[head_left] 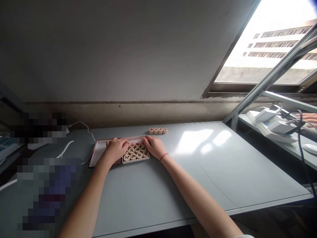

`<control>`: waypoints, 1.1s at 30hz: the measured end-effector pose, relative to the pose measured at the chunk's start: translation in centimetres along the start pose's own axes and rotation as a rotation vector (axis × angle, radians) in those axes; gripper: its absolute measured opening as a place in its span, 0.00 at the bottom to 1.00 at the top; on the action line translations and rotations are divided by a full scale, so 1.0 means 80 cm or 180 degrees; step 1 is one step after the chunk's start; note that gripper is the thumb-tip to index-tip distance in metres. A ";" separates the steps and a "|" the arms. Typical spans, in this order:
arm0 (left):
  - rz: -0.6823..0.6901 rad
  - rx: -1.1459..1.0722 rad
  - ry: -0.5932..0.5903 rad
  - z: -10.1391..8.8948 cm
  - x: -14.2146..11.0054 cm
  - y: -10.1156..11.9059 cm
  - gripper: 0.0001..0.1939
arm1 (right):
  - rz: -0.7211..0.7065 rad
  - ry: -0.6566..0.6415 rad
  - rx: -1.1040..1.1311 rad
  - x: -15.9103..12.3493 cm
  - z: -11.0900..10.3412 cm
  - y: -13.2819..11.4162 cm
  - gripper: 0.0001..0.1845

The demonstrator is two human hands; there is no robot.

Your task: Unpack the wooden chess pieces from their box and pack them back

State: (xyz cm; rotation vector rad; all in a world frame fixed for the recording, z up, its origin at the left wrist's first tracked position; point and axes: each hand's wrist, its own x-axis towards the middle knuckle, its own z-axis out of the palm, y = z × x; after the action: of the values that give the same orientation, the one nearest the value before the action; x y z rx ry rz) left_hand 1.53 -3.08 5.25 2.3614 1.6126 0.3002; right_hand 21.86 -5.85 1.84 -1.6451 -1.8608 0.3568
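A shallow white box (136, 161) holds rows of round xiangqi pieces (133, 156) with black and red characters. My left hand (116, 147) lies over the box's left side and the lid beside it, bent fingertips at the pieces and the thumb apart. At the far right corner, my right hand (154, 145) reaches in with fingers drawn together at the red pieces; whatever lies between them is hidden. To the left, the open lid (99, 152) rests against the box, partly covered by my left hand. Behind the box stands a short row of red-marked pieces (158, 131).
All this is on a grey desk (138, 201) against a wall. White cables (65, 148) and blurred-out items lie at left. Past a metal frame post (250, 94), another desk carries a power strip (271, 124), plugs and a mouse (310, 148); another person's hand (309, 119) shows there.
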 end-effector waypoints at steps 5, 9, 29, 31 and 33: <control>0.0347 -0.0366 0.0282 0.006 0.009 -0.016 0.16 | -0.0012 0.0097 0.0067 0.001 0.000 0.003 0.22; 0.0539 -0.1052 0.0834 0.007 0.011 -0.008 0.19 | -0.0299 0.0497 0.0148 0.001 0.002 -0.002 0.17; -0.0406 -0.3088 0.0761 0.024 0.009 0.015 0.20 | 0.0178 0.0765 -0.0301 0.006 -0.020 0.018 0.08; -0.0422 -0.2953 0.0832 0.024 0.009 0.013 0.21 | 0.0397 0.0597 -0.0425 0.007 -0.025 0.025 0.08; -0.0398 -0.2849 0.0838 0.023 0.008 0.013 0.21 | 0.0448 0.0444 -0.0548 0.008 -0.025 0.030 0.09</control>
State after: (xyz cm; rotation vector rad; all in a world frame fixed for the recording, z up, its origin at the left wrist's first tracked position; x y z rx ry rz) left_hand 3.28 -3.05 3.91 1.5688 1.3040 1.0781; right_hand 24.96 -5.17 2.16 -1.8720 -1.7171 0.1385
